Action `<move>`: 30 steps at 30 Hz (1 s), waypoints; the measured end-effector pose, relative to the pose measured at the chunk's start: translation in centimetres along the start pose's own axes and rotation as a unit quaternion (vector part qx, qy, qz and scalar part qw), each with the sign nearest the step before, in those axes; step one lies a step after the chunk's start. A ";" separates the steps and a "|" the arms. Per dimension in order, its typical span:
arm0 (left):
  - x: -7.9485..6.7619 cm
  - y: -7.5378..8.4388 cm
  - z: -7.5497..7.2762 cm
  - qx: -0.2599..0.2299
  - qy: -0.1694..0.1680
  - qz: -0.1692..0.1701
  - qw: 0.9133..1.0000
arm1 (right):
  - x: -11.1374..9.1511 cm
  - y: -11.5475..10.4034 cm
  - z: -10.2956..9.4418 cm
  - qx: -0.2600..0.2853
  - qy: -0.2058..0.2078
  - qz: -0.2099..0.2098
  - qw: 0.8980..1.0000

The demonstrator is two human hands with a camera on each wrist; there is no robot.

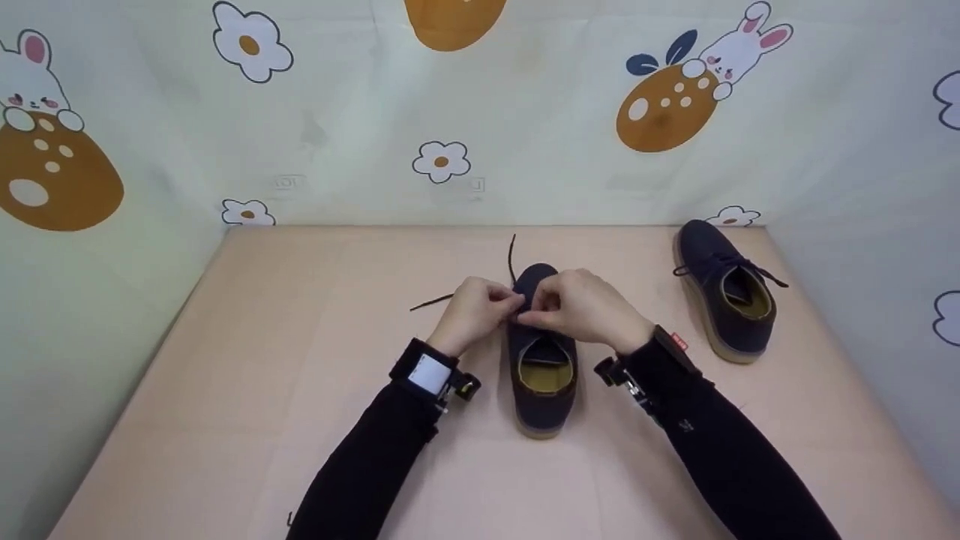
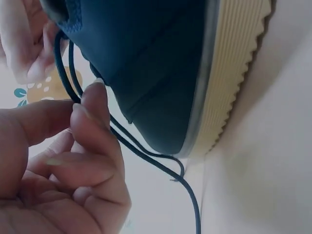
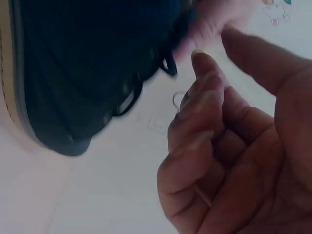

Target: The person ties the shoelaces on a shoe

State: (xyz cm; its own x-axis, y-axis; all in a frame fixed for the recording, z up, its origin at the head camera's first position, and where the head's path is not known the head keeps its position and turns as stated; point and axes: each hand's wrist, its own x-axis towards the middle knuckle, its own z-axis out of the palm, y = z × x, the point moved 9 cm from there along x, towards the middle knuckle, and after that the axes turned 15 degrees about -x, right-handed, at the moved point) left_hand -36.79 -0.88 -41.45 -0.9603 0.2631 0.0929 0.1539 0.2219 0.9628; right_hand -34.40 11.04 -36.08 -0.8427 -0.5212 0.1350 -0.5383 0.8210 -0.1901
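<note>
A dark blue shoe (image 1: 545, 416) with a pale ridged sole sits on the table, toe pointing away. At its lacing, the thumb and index finger of my left hand (image 1: 480, 309) pinch a dark shoelace (image 2: 168, 170), seen closest in the left wrist view. Two loose lace ends stick out past that hand, one toward the back and one to the left. Over the right side of the shoe hovers my right hand (image 1: 585, 304); in the right wrist view its thumb and index finger are apart with nothing between them. Lace loops (image 3: 129, 102) stand out from the shoe's front there.
A matching shoe (image 1: 750, 337) with a tied lace stands at the back right of the table (image 1: 300, 375). Behind and at both sides hangs a pale cloth (image 1: 337, 97) printed with rabbits and flowers. Each wrist carries a strapped-on camera.
</note>
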 end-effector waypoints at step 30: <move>-0.5 2.2 -1.5 0.214 0.048 0.105 0.970 | -0.1 2.0 1.6 0.068 -0.035 0.078 0.994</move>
State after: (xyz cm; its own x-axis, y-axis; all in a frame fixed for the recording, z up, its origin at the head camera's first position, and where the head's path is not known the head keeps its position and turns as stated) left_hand -36.35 -1.95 -38.97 -0.9110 0.2615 0.3188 0.4121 0.5469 0.7288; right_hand -35.42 12.33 -38.01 -0.9118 -0.4096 0.0270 -0.3945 0.8562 -0.3336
